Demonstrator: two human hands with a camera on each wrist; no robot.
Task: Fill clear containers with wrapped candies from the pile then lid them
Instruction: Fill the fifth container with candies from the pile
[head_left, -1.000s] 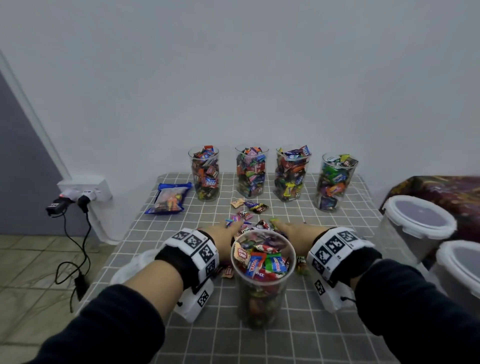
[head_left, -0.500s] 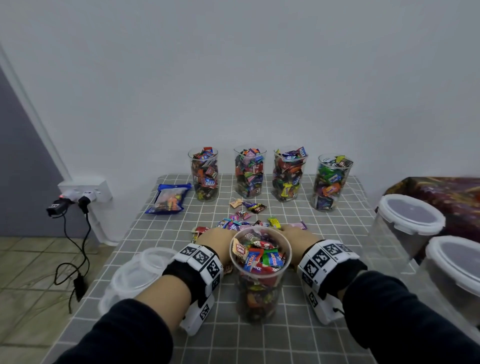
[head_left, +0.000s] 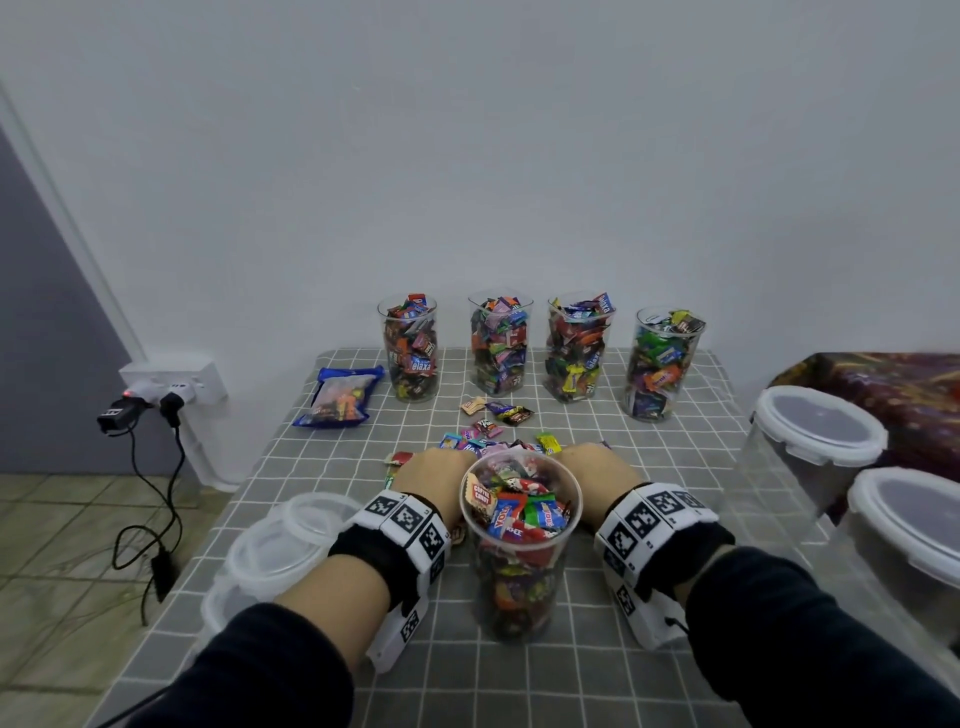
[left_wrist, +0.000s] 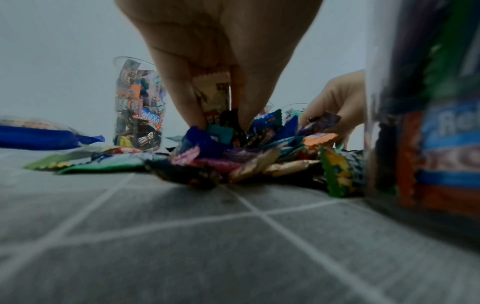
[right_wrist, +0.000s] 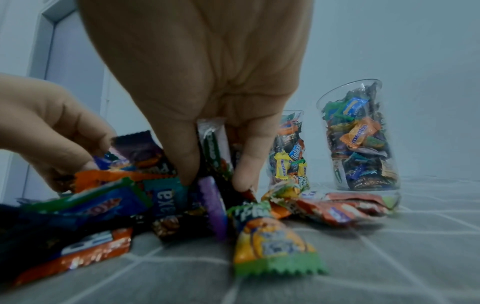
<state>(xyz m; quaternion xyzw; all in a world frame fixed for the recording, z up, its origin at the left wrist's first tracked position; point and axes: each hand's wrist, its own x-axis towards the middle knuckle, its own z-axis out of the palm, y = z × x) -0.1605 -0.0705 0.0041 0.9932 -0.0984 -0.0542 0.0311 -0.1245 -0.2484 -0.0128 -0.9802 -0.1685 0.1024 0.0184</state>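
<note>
Four cups (head_left: 498, 343) standing full at upper centre, unlidded; fifth cup (head_left: 521, 525) nearly full, lower centre. Left hand (head_left: 434, 480) and right hand (head_left: 597, 475) both pinching candies (right_wrist: 166, 197) from pile behind it. Lids (head_left: 291, 540) waiting lower left.

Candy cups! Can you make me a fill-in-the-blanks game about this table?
1. ____ full cups stand in the back row.
2. Both hands dig in the candy ____ behind the near cup.
3. The blue bag lies ____ of that row.
4. The near cup has no ____ on.

Answers: four; pile; left; lid
</note>
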